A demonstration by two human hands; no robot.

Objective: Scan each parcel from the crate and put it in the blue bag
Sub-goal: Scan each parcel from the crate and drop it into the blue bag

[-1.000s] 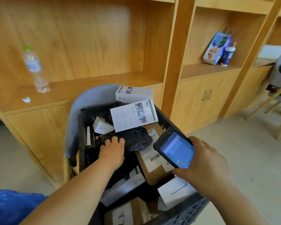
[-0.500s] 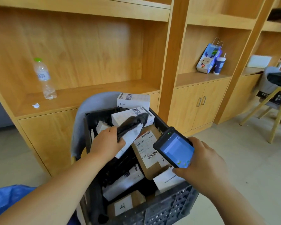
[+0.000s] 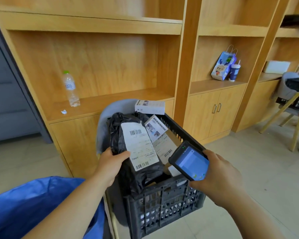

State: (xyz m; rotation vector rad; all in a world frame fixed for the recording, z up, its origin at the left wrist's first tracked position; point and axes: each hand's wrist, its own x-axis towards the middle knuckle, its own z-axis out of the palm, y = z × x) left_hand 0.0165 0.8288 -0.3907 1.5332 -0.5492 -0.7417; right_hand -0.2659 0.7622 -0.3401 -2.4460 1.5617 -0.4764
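Observation:
My left hand grips a black plastic-wrapped parcel by its left edge and holds it upright over the black crate. The parcel's white barcode label faces me. My right hand holds a black handheld scanner with a lit blue screen, just right of the label. Inside the crate lie a cardboard parcel and a white box. The blue bag sits at the lower left, beside the crate.
The crate rests on a grey chair in front of wooden shelving. A water bottle stands on the left shelf. A gift bag and cup occupy the middle shelf. Another chair stands at the right.
My left hand has lifted the black parcel out of the crate and turned it upright, label towards me. The scanner has stayed to its right. The view has tilted up.

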